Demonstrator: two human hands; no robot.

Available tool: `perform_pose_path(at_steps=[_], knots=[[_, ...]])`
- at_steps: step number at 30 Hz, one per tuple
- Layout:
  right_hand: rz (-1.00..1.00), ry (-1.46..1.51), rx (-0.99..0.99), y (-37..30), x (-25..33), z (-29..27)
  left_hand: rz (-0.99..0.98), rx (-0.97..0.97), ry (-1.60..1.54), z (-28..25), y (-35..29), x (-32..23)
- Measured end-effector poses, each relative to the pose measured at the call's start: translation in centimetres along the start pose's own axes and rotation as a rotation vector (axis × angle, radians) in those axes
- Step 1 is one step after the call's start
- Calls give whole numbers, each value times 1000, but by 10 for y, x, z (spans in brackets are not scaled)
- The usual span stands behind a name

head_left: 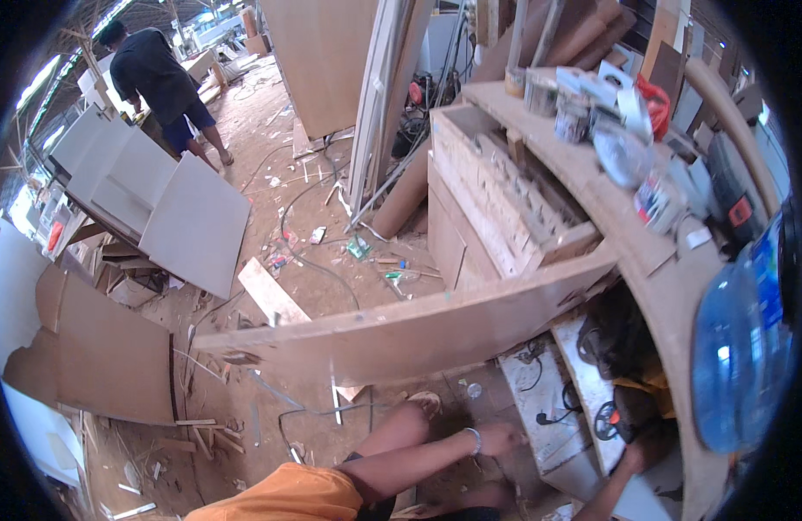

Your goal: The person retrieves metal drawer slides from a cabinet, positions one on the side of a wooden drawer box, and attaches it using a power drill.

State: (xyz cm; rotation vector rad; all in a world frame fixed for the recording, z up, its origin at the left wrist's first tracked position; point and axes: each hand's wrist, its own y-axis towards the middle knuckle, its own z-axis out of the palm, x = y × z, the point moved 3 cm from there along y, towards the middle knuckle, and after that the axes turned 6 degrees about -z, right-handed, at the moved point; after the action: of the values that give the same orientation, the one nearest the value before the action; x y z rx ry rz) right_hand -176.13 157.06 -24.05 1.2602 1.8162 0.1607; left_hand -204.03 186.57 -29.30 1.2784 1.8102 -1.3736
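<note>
The right hand (648, 449) reaches in below the curved brown surface (670, 317), beside a black wheel-shaped part (607, 421) at its 10 o'clock; shadow hides its fingers, so I cannot tell whether they are clamped on anything. The left hand (503, 438), blurred, has its fingers seemingly curled; I cannot tell whether they hold something. A black plug (547, 420) lies at its 2 o'clock on a pale board (529, 382). Farther out, a long wooden panel (418, 337) spans its 11 o'clock. From the right hand, a blue water jug (726, 373) stands between 1 and 2 o'clock, and another person (155, 78) is far off at 10.
</note>
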Motion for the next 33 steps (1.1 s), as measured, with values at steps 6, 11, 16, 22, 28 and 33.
perform_pose_path(at_steps=[6,11,16,22,28,33], knots=[[140,649,506,17,18,-151,-324,-146,71,-22,-125,29],[-474,1322,1023,-181,63,-238,-461,-340,138,-67,-317,-48],[-1270,1278,1281,-209,35,-443,-709,-1018,-477,2,-485,4],[-1656,1266,1327,-212,42,-419,-1283,-1194,-738,241,-645,34],[-1435,919,1427,-161,33,-370,-1202,-338,-864,485,-710,-6],[-1242,941,1459,-162,45,-358,-1279,-499,-997,474,-724,-9]])
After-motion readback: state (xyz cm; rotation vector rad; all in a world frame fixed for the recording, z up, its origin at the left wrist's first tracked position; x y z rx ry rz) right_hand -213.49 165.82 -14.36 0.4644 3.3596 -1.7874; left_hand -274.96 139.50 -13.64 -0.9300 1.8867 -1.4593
